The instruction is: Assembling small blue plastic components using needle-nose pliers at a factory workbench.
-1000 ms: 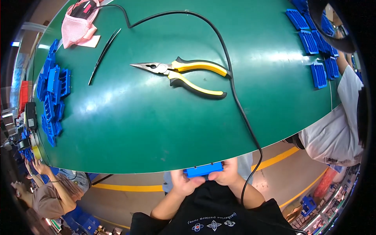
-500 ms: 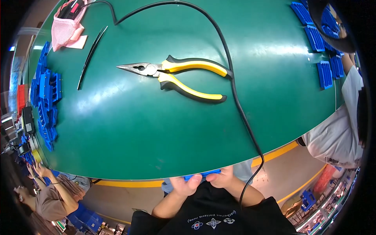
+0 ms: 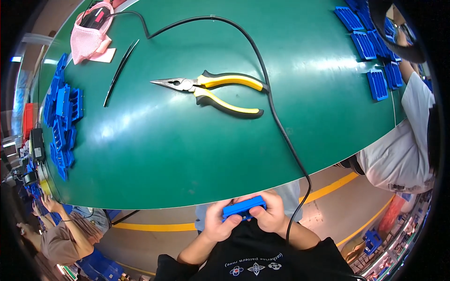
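Observation:
A small blue plastic block-shaped part [image 3: 243,206] is held between both hands, just off the near table edge. My left hand [image 3: 219,221] is closed on its left end, thumb along the near side. Round the right end, my right hand [image 3: 269,211] is closed too, its thumb pressing the near face. The part's underside and most fingertips are hidden. Beyond the hands, long-nose pliers [image 3: 213,89] with yellow and black handles lie on the green table [image 3: 187,154], jaws pointing left. Dark tweezers [image 3: 121,74] lie to the left of the pliers.
A black cable [image 3: 255,49] arcs over the table and down past my right arm. Blue parts [image 3: 63,112] are piled at the left edge; more blue parts [image 3: 364,45] lie far right. A pink mesh pouch [image 3: 89,42] sits far left. Co-workers [image 3: 65,239] are at both sides.
My hands have raised the blue part, so its top now shows more fully against my body. The tabletop view has shifted slightly; the pliers and tweezers stay lying on the table.

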The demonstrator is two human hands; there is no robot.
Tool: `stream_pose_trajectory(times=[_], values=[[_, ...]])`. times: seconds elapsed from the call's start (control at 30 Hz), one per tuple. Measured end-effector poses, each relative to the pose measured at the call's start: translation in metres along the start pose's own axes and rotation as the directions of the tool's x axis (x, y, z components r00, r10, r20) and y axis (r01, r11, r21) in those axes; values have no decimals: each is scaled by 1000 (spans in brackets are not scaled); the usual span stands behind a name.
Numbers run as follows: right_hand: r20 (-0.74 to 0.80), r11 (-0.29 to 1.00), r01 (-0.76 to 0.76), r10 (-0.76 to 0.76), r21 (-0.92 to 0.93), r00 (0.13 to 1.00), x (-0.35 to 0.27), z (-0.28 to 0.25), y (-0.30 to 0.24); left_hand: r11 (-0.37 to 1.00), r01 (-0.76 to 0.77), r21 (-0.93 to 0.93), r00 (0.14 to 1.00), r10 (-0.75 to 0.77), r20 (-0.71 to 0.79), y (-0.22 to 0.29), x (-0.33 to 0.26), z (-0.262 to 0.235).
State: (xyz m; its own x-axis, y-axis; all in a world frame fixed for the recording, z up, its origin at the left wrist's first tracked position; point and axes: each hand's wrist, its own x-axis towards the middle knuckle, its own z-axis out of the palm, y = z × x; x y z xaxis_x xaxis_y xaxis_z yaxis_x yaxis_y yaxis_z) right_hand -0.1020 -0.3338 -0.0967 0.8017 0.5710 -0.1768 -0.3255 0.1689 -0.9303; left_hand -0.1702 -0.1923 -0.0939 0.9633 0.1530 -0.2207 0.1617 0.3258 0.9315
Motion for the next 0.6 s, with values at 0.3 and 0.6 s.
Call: stream_pose_trajectory(times=[0.3,0.6], values=[[-135,998,-71,70,1,988,0,13,-13,956,155,-249,987,-159,4,-5,-2,3],[-117,996,-72,66,-46,991,-2,6,0,991,30,128,994,-16,-113,1,4,11]])
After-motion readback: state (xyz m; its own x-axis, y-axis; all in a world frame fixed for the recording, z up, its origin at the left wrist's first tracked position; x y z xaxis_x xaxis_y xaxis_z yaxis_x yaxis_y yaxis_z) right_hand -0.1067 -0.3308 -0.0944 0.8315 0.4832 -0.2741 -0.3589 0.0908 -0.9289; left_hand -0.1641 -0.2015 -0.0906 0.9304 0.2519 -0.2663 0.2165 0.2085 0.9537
